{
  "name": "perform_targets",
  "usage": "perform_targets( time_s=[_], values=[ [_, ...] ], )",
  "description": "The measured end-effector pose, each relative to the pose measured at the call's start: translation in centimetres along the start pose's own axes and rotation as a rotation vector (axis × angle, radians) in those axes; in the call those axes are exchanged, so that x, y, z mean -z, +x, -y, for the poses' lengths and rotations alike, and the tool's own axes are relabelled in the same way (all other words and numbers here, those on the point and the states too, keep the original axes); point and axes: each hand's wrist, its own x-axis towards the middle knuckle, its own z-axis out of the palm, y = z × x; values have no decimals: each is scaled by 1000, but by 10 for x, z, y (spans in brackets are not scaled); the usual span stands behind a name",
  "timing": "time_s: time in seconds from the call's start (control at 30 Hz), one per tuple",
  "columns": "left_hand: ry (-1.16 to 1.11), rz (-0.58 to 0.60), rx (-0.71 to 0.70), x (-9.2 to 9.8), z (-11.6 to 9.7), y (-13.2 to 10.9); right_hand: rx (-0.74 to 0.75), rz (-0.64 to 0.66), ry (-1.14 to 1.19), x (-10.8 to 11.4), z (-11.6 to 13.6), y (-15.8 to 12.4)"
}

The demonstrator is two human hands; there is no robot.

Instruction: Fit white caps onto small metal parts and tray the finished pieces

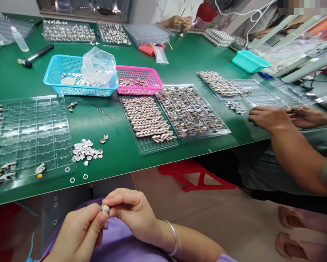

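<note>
Above my lap, in front of the table edge, both hands meet at a small pale earbud shell. My left hand is closed, pinching it from below between thumb and forefinger. My right hand, with a silver bangle at the wrist, pinches its top and right side. Fingers cover much of the piece. On the table beyond lie a pile of white discs, several flat white rings and two round metallic caps. A clear compartment tray at left holds earbud pieces, some with yellow tips.
A blue basket with a plastic bag and a pink basket stand mid-table. Tweezers lie before them. Trays of pale stems and assembled parts follow rightward. A co-worker's hands work at right; another person sits opposite.
</note>
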Motion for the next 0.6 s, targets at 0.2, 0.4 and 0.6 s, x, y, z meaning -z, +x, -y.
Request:
perform_targets(
  time_s=[0.2, 0.4, 0.6],
  values=[
    [-16, 47, 44, 0, 1, -2, 128, 35, -160, 3, 4, 2],
    [-47, 80, 68, 0, 1, -4, 125, 74, -229, 5, 11, 3],
    [-32, 93, 52, 0, 4, -5, 183, 97, -297, 5, 16, 5]
  ],
)
